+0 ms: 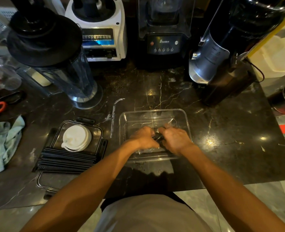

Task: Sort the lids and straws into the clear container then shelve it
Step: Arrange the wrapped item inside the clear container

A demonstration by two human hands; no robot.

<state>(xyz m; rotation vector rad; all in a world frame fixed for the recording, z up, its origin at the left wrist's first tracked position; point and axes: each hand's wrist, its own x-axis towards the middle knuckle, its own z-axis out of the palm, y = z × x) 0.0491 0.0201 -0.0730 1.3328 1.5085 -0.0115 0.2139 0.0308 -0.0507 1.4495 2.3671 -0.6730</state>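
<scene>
— Nearest us are the two bare forearms, reaching over the dark veined marble bench [222, 131] into the clear rectangular plastic container [186, 121]. What are they doing?

— The left hand [144, 138] and right hand [175, 139] are closed together on a small dark bundle [158, 136], low inside the container. I judge they are laying it down flat so it fits (what it is exactly, I cannot tell).

— And the rest of the lids and straws?

— The white domed cup lids [76, 138] are stacked on a clear clip-lock lid [98, 131] left of the container, with the black straws [66, 160] lying in a row just beside them, close at hand for the next pick.

— Any writing?

— The black blender base [163, 46] reads "Blenders". The white blender base [103, 39] carries Chinese characters, too blurred to read.
</scene>
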